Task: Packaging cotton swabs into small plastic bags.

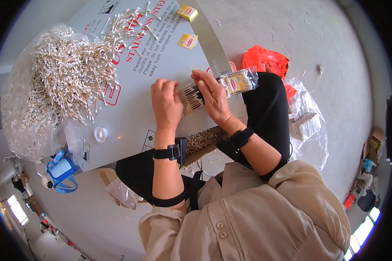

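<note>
Gripping a bundle of cotton swabs (191, 98) from both sides, the left hand (166, 104) and right hand (213, 98) meet near the front edge of a grey work board (161, 65) laid across the person's lap. The left hand's fingers are curled and pressed together around the bundle's near end; the right hand's fingers close over its middle, steering it into a clear plastic sleeve with a yellow-and-red label (238, 81) that already covers the far end. Judged from their look, the swabs are very light, thin sticks that slide against one another, so the bundle would splay or spill if the squeeze slackened; the sensible hold is around the stick shafts, across the whole bundle, not at the soft tips. The sleeve appears thin, slippery and easily crumpled. Further out, a large loose heap of cotton swabs (65, 74) lies on an open plastic bag at the board's left. Two small yellow labels (187, 41) rest toward the far side, and a small white cap (101, 134) sits nearer. An orange bag (265, 61) lies on the floor beyond the right knee, beside a bag of packed bundles (307, 124).
</note>
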The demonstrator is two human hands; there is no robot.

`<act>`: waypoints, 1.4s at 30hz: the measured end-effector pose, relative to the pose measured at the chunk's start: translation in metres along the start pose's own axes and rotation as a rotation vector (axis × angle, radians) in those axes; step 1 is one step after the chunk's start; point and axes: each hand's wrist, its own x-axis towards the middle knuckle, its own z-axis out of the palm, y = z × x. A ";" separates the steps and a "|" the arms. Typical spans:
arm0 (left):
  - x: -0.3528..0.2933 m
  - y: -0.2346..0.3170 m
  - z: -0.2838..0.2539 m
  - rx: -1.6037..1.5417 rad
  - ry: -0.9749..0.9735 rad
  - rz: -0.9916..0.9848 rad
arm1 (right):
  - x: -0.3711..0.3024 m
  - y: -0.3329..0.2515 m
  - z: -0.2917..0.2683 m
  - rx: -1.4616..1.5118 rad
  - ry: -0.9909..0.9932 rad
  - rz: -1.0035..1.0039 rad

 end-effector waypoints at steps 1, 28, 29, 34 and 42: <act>-0.005 -0.001 0.002 -0.040 0.057 -0.051 | -0.003 0.000 0.001 0.076 0.007 0.005; -0.021 0.015 0.024 -0.907 0.401 -0.311 | 0.001 0.013 0.001 0.220 0.025 0.011; -0.021 0.015 0.024 -0.924 0.404 -0.312 | 0.002 0.010 0.001 0.221 0.025 0.013; -0.024 0.018 0.022 -0.946 0.355 -0.331 | -0.004 0.005 0.003 0.186 -0.028 0.045; -0.034 0.018 0.017 -0.925 0.369 -0.325 | -0.015 0.007 0.010 0.236 0.067 0.031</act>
